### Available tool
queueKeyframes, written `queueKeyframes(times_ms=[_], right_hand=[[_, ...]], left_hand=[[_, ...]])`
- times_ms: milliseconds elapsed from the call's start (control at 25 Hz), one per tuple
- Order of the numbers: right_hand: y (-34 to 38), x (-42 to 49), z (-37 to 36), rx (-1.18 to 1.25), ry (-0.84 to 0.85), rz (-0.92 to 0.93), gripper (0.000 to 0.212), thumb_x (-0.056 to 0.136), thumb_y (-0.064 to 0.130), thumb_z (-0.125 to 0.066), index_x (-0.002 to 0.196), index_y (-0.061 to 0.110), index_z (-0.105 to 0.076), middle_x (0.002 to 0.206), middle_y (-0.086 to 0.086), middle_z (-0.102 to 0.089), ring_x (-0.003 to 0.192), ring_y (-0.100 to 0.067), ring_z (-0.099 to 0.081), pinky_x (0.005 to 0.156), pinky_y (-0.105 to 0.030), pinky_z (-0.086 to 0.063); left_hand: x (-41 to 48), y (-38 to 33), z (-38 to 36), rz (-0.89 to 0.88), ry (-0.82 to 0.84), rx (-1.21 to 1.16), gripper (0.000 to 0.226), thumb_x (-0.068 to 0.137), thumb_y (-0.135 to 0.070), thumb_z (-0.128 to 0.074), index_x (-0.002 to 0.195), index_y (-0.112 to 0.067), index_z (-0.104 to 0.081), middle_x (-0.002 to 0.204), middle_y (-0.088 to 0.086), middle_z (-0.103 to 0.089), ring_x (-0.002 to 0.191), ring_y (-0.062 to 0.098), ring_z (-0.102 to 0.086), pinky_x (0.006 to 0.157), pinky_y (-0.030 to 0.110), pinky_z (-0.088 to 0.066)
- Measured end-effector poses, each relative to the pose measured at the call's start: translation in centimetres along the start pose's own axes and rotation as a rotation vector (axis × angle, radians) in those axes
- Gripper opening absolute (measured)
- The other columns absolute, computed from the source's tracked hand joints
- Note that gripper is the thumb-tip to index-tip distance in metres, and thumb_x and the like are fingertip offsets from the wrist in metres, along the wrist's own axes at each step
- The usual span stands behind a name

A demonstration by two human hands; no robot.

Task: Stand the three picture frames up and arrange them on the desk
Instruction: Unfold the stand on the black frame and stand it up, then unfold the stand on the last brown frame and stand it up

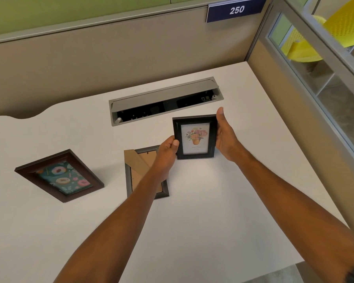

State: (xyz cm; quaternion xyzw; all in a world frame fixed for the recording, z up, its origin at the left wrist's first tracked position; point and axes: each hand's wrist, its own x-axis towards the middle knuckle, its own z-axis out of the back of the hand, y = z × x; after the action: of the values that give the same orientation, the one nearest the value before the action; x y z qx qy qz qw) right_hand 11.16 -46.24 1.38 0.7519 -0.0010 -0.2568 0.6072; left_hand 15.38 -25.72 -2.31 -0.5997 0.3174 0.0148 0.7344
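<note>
Both hands — left (168, 149), right (225, 135) — grip pinching black floral frame (195, 137) by side edges. Seat w/ easel leg open behind, base flat on worktop (223, 201), before release.

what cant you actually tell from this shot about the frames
- Head view: the picture in the face-down frame is hidden, since only its back shows and the left forearm crosses it.
- The flower frame, held between the left hand and right hand: its back and stand are turned away.
- Its caption text is too small to read.
- Whether the donut frame lies flat or leans is unclear.
</note>
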Motion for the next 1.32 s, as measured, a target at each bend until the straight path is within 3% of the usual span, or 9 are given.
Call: queueKeyframes(times_ms=[280,480,600,720,800,880,960,1160,1320], right_hand=[[0.3,-1.0,0.5,-0.038,-0.001,0.007,0.066,0.078,0.098,-0.04,0.116,0.059,-0.077,0.127,0.011,-0.081,0.122,-0.019,-0.077,0.106,-0.05,-0.059],[1.2,-2.4,0.8,-0.103,-0.076,-0.011,0.084,0.079,0.096,-0.031,0.131,0.041,-0.068,0.127,0.006,-0.079,0.127,-0.027,-0.07,0.114,-0.054,-0.05],[0.5,-3.8,0.7,-0.092,-0.41,0.087,0.069,0.104,0.076,-0.035,0.133,0.023,-0.069,0.121,-0.001,-0.079,0.118,-0.022,-0.072,0.116,-0.048,-0.049],[-0.8,-7.0,-0.9,-0.055,-0.698,0.251,0.059,0.103,0.07,-0.044,0.12,0.021,-0.073,0.11,0.002,-0.079,0.102,-0.014,-0.075,0.091,-0.023,-0.057],[-2.2,-9.2,-3.1,-0.086,-0.611,0.276,0.054,0.1,0.072,-0.046,0.115,0.027,-0.072,0.108,0.005,-0.079,0.099,-0.01,-0.074,0.079,-0.009,-0.054],[-3.8,-10.8,-5.5,-0.113,-0.469,0.225,0.048,0.101,0.068,-0.051,0.114,0.027,-0.072,0.114,0.002,-0.078,0.103,-0.01,-0.073,0.076,-0.006,-0.053],[-5.3,-11.9,-7.8,-0.175,-0.328,0.119,0.032,0.105,0.063,-0.054,0.109,0.035,-0.07,0.115,0.004,-0.077,0.108,-0.011,-0.071,0.074,-0.008,-0.054],[-7.7,-12.4,-11.8,-0.322,-0.058,-0.162,0.032,0.103,0.068,-0.053,0.102,0.038,-0.064,0.11,0.014,-0.071,0.113,-0.017,-0.069,0.085,-0.027,-0.052],[-8.7,-12.1,-13.5,-0.418,-0.019,-0.251,0.058,0.103,0.067,-0.055,0.141,0.023,-0.06,0.139,0.0,-0.065,0.13,-0.027,-0.062,0.109,-0.046,-0.056]], left_hand=[[-1.0,0.5,0.0,-0.047,0.017,0.013,0.034,0.117,-0.017,-0.04,0.139,-0.009,-0.065,0.138,0.012,-0.072,0.134,0.031,-0.065,0.118,0.047,-0.052],[-2.6,0.3,0.2,-0.106,-0.056,-0.002,0.038,0.115,-0.016,-0.048,0.151,-0.016,-0.062,0.145,0.002,-0.069,0.134,0.019,-0.062,0.119,0.038,-0.048],[-4.3,0.2,1.4,-0.162,-0.218,-0.021,0.033,0.114,-0.023,-0.055,0.145,-0.019,-0.065,0.145,0.0,-0.07,0.134,0.017,-0.063,0.115,0.033,-0.049],[-6.8,0.5,3.4,-0.174,-0.296,-0.058,0.029,0.111,-0.023,-0.062,0.139,-0.024,-0.07,0.13,-0.011,-0.074,0.119,0.003,-0.068,0.101,0.02,-0.052],[-8.5,1.1,5.1,-0.149,-0.349,-0.087,0.026,0.11,-0.021,-0.063,0.134,-0.025,-0.072,0.125,-0.012,-0.075,0.111,0.001,-0.07,0.092,0.018,-0.057],[-10.1,1.8,6.6,-0.11,-0.426,-0.093,0.025,0.109,-0.017,-0.062,0.129,-0.025,-0.074,0.123,-0.009,-0.075,0.11,0.004,-0.07,0.081,0.012,-0.058],[-11.5,2.6,7.9,-0.082,-0.502,-0.072,0.026,0.108,-0.012,-0.06,0.126,-0.024,-0.075,0.124,-0.008,-0.075,0.115,0.009,-0.069,0.085,0.012,-0.053],[-14.1,5.2,9.8,-0.034,-0.543,0.025,0.036,0.108,-0.005,-0.057,0.138,-0.02,-0.07,0.136,-0.003,-0.072,0.127,0.017,-0.065,0.11,0.034,-0.053],[-14.5,6.4,10.4,0.034,-0.511,0.064,0.045,0.108,-0.007,-0.058,0.149,-0.023,-0.061,0.146,0.003,-0.066,0.133,0.026,-0.062,0.111,0.042,-0.055]])
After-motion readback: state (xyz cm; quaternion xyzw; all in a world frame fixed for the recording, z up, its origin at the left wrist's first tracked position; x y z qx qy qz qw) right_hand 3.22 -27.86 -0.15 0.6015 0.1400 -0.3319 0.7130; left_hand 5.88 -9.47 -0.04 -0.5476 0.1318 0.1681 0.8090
